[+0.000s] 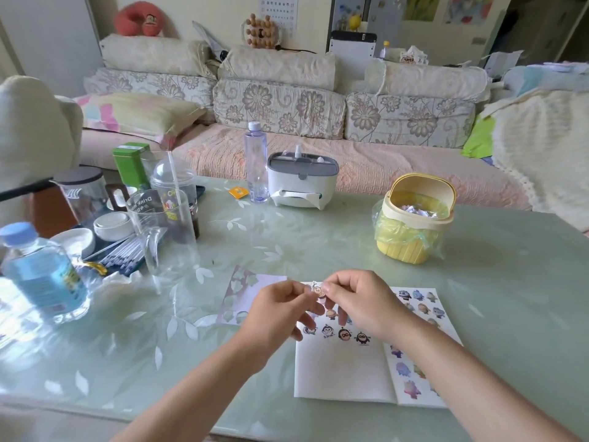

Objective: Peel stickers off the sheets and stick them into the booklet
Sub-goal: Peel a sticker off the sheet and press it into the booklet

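Open tabletop [510, 298] right of booklet [344, 371], cups [162, 231] and bottle [41, 275] crowd left, bin [414, 224] behind.

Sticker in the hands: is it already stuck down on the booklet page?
No, the left hand and right hand both pinch the sticker, held up above the open booklet.

Left hand [277, 309] and right hand [360, 301] pinch one small sticker [317, 291] between fingertips, above open booklet [344, 368]. Booklet flat on bench [510, 282], cartoon stickers on both pages. Used sticker sheet [245, 295] just left of booklet. Yellow bin [414, 218] further back, right side.
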`<state>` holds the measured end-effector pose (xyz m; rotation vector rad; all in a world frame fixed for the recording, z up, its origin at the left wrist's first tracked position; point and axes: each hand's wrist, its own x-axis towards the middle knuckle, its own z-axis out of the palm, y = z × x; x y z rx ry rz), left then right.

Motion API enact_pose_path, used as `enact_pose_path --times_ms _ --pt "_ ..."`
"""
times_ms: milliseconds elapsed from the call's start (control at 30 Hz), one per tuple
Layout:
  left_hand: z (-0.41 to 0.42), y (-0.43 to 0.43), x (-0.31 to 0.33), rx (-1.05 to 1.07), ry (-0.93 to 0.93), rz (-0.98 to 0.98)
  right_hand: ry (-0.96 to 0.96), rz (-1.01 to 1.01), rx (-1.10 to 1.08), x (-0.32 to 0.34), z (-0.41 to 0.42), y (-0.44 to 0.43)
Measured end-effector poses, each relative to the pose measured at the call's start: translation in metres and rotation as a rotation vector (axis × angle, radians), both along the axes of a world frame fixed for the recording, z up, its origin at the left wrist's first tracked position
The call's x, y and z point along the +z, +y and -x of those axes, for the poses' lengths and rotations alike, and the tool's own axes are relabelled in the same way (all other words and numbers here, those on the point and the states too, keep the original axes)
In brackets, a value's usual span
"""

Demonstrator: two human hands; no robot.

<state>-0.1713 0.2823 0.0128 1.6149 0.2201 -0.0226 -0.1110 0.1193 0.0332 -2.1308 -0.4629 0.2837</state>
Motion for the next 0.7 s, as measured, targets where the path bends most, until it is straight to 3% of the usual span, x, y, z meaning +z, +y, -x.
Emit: enact_pose_path --times_ms 200,333,533,600,700 --pt "0.002 0.003 -0.003 0.045 -0.001 -0.030 -0.200 0.183 -0.081 -0.002 0.005 0.001" --pt "0.005 0.003 -0.004 0.030 -0.008 -0.049 -0.049 -0.033 -0.074 -0.002 0.007 0.005" --pt "0.007 0.010 -0.008 0.048 0.067 -0.031 -0.024 -0.038 -0.119 -0.011 0.006 0.005" --pt "0.004 0.017 -0.017 0.089 0.014 -0.196 -0.004 0.032 -0.087 -0.014 0.004 0.003" --pt "0.001 0.030 -0.039 -0.013 -0.250 -0.803 0.089 0.220 0.080 -0.022 0.008 0.001"
